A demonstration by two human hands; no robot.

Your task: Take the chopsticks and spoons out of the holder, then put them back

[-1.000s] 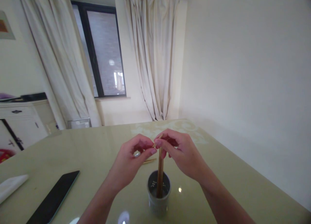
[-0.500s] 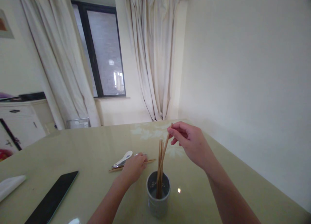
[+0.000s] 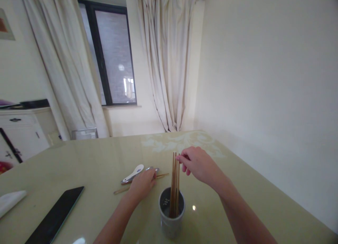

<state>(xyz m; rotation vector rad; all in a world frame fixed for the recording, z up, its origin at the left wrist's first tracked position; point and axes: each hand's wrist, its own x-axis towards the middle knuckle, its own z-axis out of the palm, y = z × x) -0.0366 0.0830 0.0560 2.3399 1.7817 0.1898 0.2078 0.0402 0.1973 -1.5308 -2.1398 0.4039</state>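
Right hand point(image 3: 199, 165) lower now, fingertips atop chopsticks point(image 3: 174, 184) upright in holder point(image 3: 171, 215).

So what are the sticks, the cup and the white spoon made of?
The sticks look like wood or bamboo: thin, brown, matte. The cup seems to be glazed ceramic or perhaps plastic: grey, smooth, with small holes inside. The white spoon looks like glossy porcelain with a faint blue mark, though plastic can't be ruled out.
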